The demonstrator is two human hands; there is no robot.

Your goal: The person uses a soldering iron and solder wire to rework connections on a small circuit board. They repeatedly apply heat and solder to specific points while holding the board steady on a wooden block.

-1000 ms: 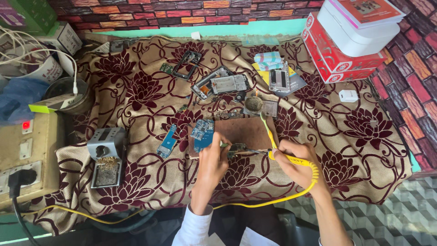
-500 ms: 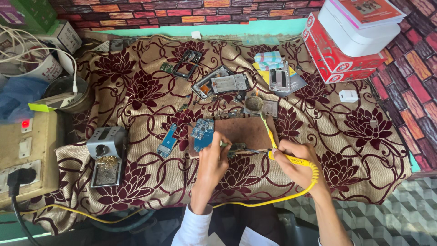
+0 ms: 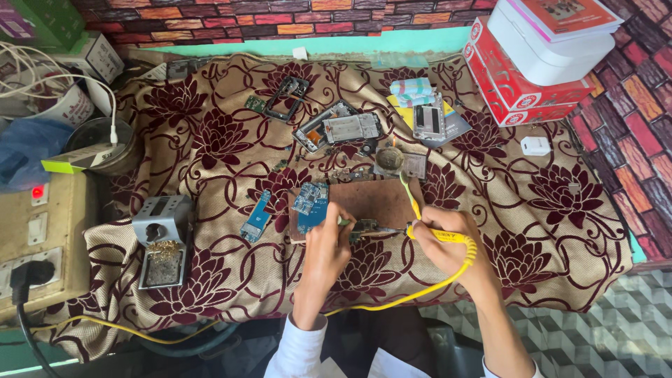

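Note:
My right hand [image 3: 448, 246] grips a yellow soldering iron [image 3: 437, 235] whose metal tip points left at a small dark circuit piece [image 3: 362, 228]. My left hand [image 3: 327, 241] pinches that piece at the front edge of a brown work board [image 3: 378, 199]. A blue circuit board [image 3: 310, 205] lies on the board's left edge, just above my left hand. The iron's yellow cord [image 3: 420, 287] loops down past my right wrist and runs left under the table edge.
A small blue board [image 3: 255, 215] lies left of the work board. A grey iron stand with brass wool [image 3: 162, 240] sits at the left. Dismantled phone frames [image 3: 336, 129], a switch box [image 3: 31, 245], red and white boxes [image 3: 539, 63] and a white charger [image 3: 536, 145] surround the floral cloth.

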